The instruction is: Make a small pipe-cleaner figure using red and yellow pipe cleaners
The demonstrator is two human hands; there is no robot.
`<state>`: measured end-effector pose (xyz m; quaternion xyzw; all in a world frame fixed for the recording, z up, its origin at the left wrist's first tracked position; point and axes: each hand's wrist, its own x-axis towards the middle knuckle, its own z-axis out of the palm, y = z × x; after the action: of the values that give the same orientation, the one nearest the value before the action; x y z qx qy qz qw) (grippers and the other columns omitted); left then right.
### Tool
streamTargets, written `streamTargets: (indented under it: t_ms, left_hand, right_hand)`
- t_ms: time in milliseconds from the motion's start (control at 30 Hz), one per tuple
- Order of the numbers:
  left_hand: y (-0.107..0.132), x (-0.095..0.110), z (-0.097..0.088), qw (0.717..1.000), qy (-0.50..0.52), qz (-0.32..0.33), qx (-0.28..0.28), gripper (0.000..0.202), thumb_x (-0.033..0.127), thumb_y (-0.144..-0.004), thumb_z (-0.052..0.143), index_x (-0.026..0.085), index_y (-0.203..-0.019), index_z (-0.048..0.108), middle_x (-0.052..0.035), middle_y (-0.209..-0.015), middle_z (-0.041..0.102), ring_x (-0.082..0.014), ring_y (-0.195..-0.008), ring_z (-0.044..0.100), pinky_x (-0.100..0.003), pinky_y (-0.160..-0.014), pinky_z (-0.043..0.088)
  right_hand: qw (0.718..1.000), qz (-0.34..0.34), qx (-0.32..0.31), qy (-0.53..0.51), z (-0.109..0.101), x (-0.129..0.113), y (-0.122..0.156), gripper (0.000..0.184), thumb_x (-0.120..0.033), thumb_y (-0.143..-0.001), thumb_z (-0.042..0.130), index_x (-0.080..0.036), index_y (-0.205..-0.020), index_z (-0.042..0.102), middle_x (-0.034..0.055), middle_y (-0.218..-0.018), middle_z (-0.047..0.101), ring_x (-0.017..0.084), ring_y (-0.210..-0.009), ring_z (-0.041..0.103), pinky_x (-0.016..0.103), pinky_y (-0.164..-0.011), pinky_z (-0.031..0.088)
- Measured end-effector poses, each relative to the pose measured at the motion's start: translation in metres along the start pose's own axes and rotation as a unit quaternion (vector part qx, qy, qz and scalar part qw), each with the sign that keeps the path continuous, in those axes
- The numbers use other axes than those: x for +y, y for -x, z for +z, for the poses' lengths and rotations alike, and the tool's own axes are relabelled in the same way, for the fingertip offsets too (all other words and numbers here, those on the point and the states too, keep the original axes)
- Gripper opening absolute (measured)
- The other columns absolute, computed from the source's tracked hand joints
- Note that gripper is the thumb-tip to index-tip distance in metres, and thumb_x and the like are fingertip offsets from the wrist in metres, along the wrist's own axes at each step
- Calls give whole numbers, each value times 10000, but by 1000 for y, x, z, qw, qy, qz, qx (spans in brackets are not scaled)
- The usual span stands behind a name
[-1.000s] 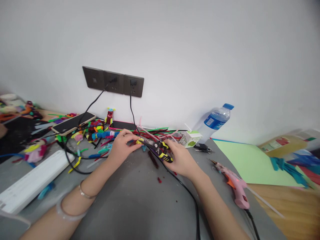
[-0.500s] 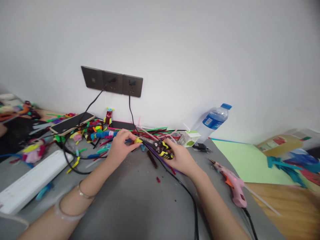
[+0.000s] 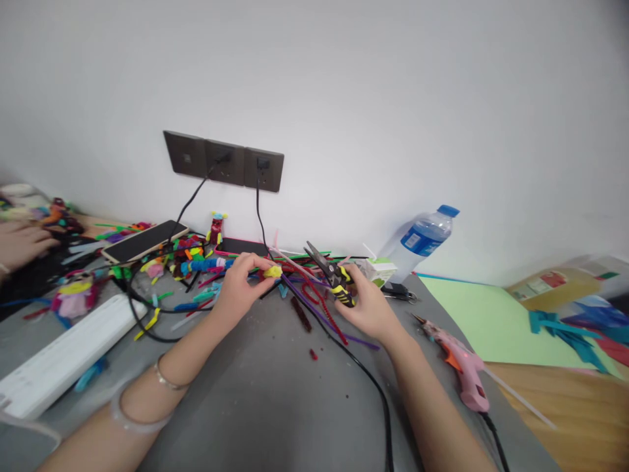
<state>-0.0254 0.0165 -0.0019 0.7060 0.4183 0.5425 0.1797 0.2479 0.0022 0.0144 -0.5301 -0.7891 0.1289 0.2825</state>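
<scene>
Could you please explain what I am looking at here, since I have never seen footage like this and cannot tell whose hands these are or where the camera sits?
There is no machine here: a person works with two bare hands, and the single camera is worn on their head, looking forward and down. The left hand pinches a small yellow piece in its fingers. The right hand holds black and yellow cutters with the blades raised. Between them lie red and purple pipe cleaners on a grey table. Around these are a pink glue gun, a water bottle, a white power strip, a phone and green paper. The hand at the far left edge belongs to someone else.
</scene>
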Motion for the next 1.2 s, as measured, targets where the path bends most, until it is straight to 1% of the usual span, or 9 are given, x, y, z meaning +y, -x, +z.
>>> streamTargets:
  t_ms: [100, 200, 367, 533, 667, 800, 867, 1067, 1200]
  left_hand:
    - [1, 0, 1, 1000, 18, 0, 0, 150, 225, -765, 725, 201, -763, 577, -37, -845, 685, -211, -874, 649, -366, -792, 493]
    - [1, 0, 2, 1000, 28, -8, -2, 168, 226, -742, 745, 197, -743, 579, -28, -828, 667, -200, -853, 645, -349, -779, 500]
    - [2, -1, 2, 999, 46, -26, -7, 157, 214, -727, 747, 189, -747, 594, -27, -828, 662, -190, -835, 642, -330, -766, 504]
    - [2, -4, 2, 998, 59, -31, -10, 157, 197, -714, 749, 187, -753, 597, -27, -826, 667, -189, -826, 649, -327, -762, 508]
    - [1, -1, 1, 999, 52, -17, -5, 137, 194, -716, 742, 189, -743, 608, -27, -812, 672, -185, -820, 641, -323, -763, 503]
    - [1, 5, 0, 999, 38, -5, 1, 138, 232, -721, 747, 192, -717, 615, -27, -784, 669, -186, -799, 637, -319, -737, 504]
    - [0, 6, -1, 999, 37, -1, 4, 140, 250, -727, 748, 194, -708, 621, -28, -773, 668, -187, -796, 637, -320, -733, 508]
    - [0, 7, -1, 999, 33, 0, -1, 143, 262, -732, 751, 195, -703, 629, -32, -770, 671, -193, -801, 641, -328, -735, 508]
    - [2, 6, 0, 999, 35, 5, -9, 132, 246, -733, 754, 194, -713, 634, -31, -778, 669, -188, -808, 638, -320, -741, 505]
  right_hand:
    - [999, -34, -11, -8, 0, -5, 1, 463, -201, -712, 589, -210, -1163, 484, 67, -1014, 660, 234, -865, 624, 322, -755, 469]
    - [997, -64, -33, 6, 3, -12, 1, 484, -193, -702, 601, -209, -1173, 488, 83, -1057, 655, 250, -908, 618, 334, -777, 464]
    - [995, -78, -68, 11, 8, -17, 3, 514, -172, -687, 598, -200, -1187, 484, 91, -1058, 654, 249, -909, 612, 332, -772, 462]
    - [993, -87, -76, 14, 9, -17, 2, 474, -167, -679, 590, -196, -1143, 495, 97, -1061, 651, 257, -930, 610, 342, -788, 460]
    - [993, -91, -75, 18, 7, -17, 1, 448, -163, -672, 587, -207, -1108, 492, 76, -986, 647, 242, -867, 606, 311, -733, 448]
    - [993, -71, -92, 3, 4, -20, 1, 330, -166, -704, 554, -221, -1024, 490, 19, -831, 616, 183, -697, 569, 259, -625, 412]
    - [993, -64, -96, -10, 2, -21, 0, 289, -173, -722, 544, -226, -1001, 490, -1, -783, 595, 167, -655, 556, 245, -602, 402]
    - [994, -68, -85, -4, 0, -17, -1, 289, -199, -750, 566, -233, -1031, 510, 14, -833, 638, 178, -699, 605, 244, -618, 403]
    - [993, -70, -92, 16, -2, -15, 0, 255, -220, -760, 574, -227, -1006, 509, 9, -796, 630, 181, -683, 590, 245, -608, 380]
